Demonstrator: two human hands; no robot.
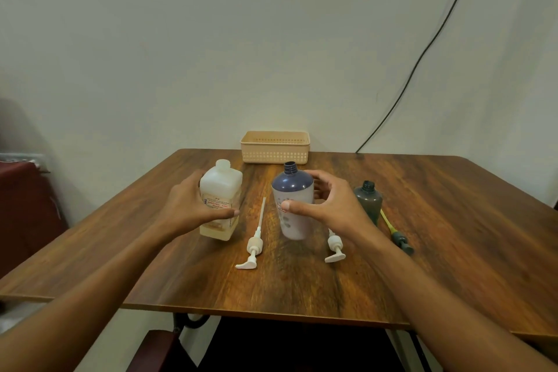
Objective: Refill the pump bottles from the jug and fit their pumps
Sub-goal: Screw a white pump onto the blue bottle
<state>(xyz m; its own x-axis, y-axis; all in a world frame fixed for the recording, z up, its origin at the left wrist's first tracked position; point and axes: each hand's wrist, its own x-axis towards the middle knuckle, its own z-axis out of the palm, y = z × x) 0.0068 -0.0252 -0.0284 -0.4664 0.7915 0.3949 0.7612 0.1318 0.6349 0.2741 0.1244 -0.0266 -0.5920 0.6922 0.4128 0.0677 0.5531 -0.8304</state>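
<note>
— Well, from the head view, which step were we on?
— The start of filling, we judged. Our left hand (193,205) wrapped the jug (220,199) and our right hand (326,205) clasped the blue-topped bottle (291,205), both uncapped and side by side on the table (453,190).
— And next?
— We needed to lift the jug and tip its mouth steadily over that narrow neck.
— The jug's look?
— Square, translucent white, labelled, with a little yellowish liquid low down.

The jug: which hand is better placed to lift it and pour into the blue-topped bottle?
Left, I would say. The left hand holds the jug, whose mouth is open. The right hand curls round the blue-topped bottle and can steady it.
</note>
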